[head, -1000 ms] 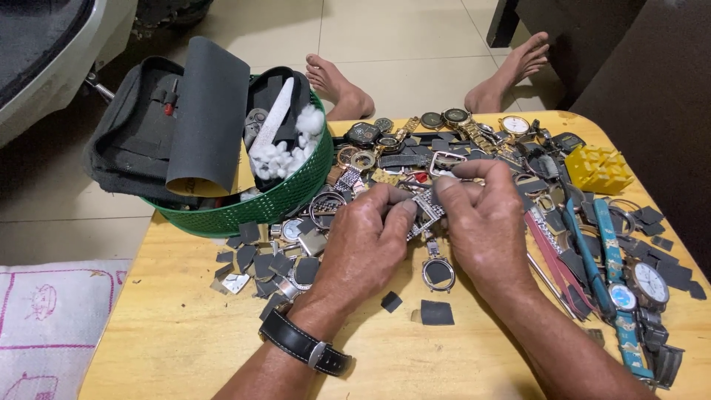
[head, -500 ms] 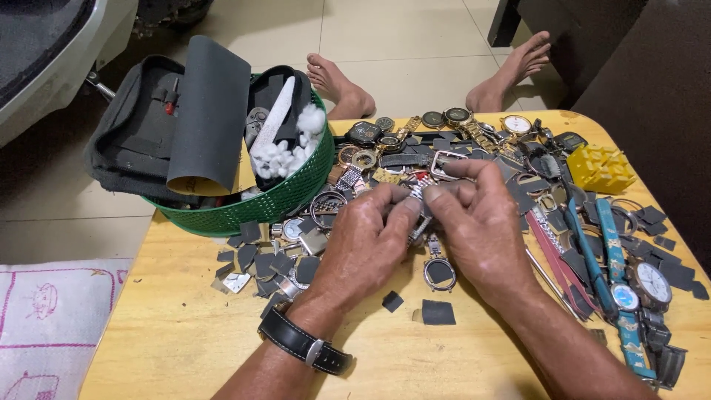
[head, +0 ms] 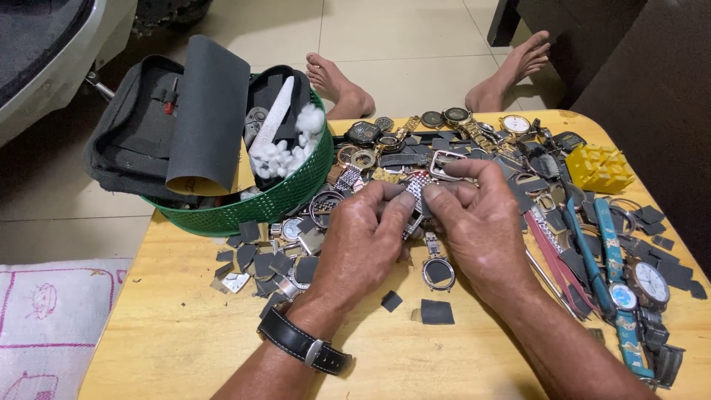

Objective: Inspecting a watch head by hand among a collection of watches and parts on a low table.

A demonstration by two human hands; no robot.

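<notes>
Silver mesh watch bracelet (head: 416, 194), pinched between the fingertips of my left hand (head: 364, 241) and my right hand (head: 480, 222), sits over the middle of the wooden table (head: 178, 348). Both sets of fingers close narrowly on it. Just below lies a strapless watch case (head: 438, 272); a green basket (head: 281, 200) stands to the left.

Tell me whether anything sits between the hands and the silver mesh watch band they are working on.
Nothing visible does. The left hand and the right hand both already pinch the silver mesh watch band between their fingertips, above the wooden table. A round watch case lies just below it, apart from the grip.
</notes>
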